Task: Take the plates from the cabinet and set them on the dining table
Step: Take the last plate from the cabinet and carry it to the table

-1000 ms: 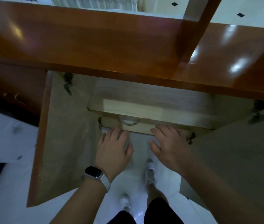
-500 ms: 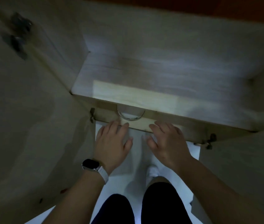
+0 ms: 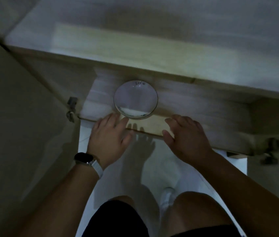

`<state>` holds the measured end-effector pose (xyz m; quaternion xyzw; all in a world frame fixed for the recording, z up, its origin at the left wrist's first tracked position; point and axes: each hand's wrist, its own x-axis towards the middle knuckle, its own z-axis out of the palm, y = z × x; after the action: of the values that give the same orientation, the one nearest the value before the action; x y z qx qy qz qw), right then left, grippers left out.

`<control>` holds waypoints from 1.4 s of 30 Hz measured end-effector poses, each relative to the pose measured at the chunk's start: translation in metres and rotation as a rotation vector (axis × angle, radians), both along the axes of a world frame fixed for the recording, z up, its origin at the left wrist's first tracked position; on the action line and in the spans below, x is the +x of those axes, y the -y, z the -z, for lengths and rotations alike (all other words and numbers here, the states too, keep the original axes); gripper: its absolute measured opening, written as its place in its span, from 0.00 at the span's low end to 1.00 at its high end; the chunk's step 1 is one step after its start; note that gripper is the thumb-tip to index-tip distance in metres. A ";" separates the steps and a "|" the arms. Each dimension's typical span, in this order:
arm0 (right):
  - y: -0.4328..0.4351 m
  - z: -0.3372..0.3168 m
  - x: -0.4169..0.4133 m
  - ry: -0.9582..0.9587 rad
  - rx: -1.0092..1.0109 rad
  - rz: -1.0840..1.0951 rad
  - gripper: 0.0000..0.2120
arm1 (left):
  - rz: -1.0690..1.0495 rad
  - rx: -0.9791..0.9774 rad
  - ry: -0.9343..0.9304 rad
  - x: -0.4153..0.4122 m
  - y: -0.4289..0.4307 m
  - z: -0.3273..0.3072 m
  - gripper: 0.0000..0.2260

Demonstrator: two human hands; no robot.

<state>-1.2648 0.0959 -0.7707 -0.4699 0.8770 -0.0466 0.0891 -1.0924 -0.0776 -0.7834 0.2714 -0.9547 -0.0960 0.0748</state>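
A round white plate (image 3: 135, 99) with a thin dark rim lies on the bottom shelf (image 3: 195, 106) of the open cabinet, near its front edge. My left hand (image 3: 108, 135), with a watch on the wrist, hovers just in front of and left of the plate, fingers spread, its fingertips close to the rim. My right hand (image 3: 185, 135) is to the right of the plate over the shelf's front edge, fingers apart and holding nothing. Whether more plates lie stacked under the top one is not visible.
An upper shelf (image 3: 135, 48) overhangs the back of the bottom shelf. The two cabinet doors stand open, the left door (image 3: 24, 125) and the right door (image 3: 272, 177), with hinges on both sides. My knees and a white shoe are over the pale tiled floor (image 3: 152, 168).
The view has dropped lower and closer to the cabinet, so the whole plate on the bottom shelf shows. Both hands have spread wider apart in front of it.
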 end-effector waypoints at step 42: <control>0.126 0.149 -0.089 0.895 -0.419 0.423 0.13 | -0.392 0.864 -0.407 -0.090 0.123 0.156 0.15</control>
<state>-1.3542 -0.0305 -0.9201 -0.2248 0.8007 -0.4333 0.3474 -1.1825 -0.2003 -0.9389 0.4270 -0.7253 -0.5166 0.1569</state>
